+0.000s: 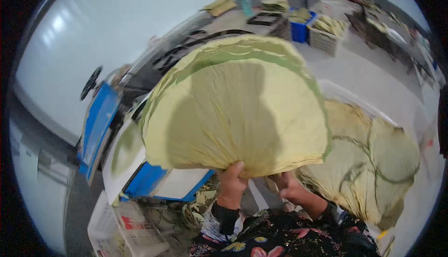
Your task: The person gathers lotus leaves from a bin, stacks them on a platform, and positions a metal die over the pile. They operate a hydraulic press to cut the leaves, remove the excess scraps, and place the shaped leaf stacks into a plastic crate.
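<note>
A large fan-shaped stack of pale yellow-green lotus leaves (242, 112) is held up in front of me, its layered green rims at the top and a shadow across its face. At the gathered bottom edge my left hand (232, 184) is closed on the stack, thumb on the near face and fingers hidden behind. My right hand (296, 191) is just to the right at the same lower edge, fingers curled and partly hidden under the leaves. To the right lies another pile of lotus leaves (345, 159), with dark curved lines across it.
A blue-framed surface (186, 184) is below the stack at left, with a white plastic basket (128, 226) beside it on the floor. Further left stands a blue panel (100, 121). Behind are a blue bin (299, 31) and a white crate (324, 44) holding leaves.
</note>
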Motion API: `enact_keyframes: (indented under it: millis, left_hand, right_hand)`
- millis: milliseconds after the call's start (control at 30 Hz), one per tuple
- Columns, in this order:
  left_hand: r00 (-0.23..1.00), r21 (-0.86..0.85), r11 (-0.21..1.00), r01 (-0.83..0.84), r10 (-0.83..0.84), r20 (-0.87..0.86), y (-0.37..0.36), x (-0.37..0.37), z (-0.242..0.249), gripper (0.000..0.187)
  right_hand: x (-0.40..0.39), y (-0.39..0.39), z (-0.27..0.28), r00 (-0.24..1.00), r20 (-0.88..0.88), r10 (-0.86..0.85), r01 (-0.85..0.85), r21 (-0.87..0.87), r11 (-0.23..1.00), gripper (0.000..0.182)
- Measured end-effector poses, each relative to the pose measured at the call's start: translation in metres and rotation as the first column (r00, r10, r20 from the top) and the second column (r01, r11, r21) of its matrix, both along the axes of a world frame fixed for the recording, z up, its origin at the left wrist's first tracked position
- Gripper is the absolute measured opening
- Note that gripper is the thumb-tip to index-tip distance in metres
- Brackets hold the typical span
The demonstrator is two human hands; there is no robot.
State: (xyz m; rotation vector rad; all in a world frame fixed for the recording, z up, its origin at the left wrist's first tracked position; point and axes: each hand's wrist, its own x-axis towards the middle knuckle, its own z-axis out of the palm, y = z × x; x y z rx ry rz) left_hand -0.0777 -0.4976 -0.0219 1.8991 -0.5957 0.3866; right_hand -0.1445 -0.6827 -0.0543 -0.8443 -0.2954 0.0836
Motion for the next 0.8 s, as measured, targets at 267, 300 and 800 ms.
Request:
enact_keyframes:
  millis: [267, 300, 800]
  left_hand:
    - [0.949, -0.976, 0.199, 0.092, -0.313, 0.026, 0.107, -0.021, 0.013, 0.041]
    - [0.958, -0.978, 0.191, 0.088, -0.285, 0.030, 0.127, -0.020, -0.002, 0.041]
    - [0.895, -0.761, 0.522, -0.386, 0.010, -0.447, 0.386, -0.124, 0.062, 0.068]
  right_hand:
    - [0.069, 0.111, 0.022, 0.998, -0.038, 0.056, -0.050, 0.146, 0.988, 0.063]
    - [0.075, 0.124, 0.030, 0.984, -0.112, 0.138, -0.122, 0.134, 0.983, 0.062]
    - [0.134, 0.341, 0.053, 0.945, -0.299, 0.133, -0.119, 0.063, 0.991, 0.056]
